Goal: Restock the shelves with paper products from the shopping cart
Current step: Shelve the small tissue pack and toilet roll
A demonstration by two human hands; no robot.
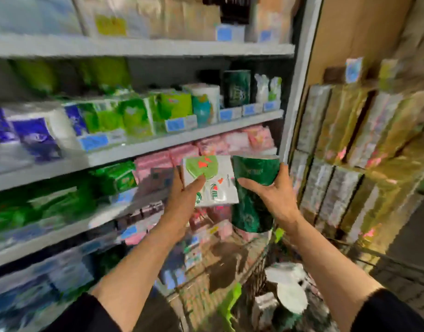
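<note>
My left hand [182, 200] grips a white tissue pack with green and red print [215, 188], thumb on its front. Right beside it, my right hand [275, 190] holds a dark green wrapped paper pack [251, 200] upright. Both packs hang in front of the lower shelves, near the shelf unit's right end. A matching dark green pack [236, 88] stands on the middle shelf [206, 134] above. The shopping cart [261, 267] is low at the right, with white and green packs [287, 286] inside it. The picture is blurred.
Shelves on the left hold green, blue and pink paper packs with blue price tags [177, 124]. A grey upright post [299, 92] ends the shelf unit. Stacked gold and silver boxes [349, 152] fill a rack at the right. Patterned floor [206, 283] lies below.
</note>
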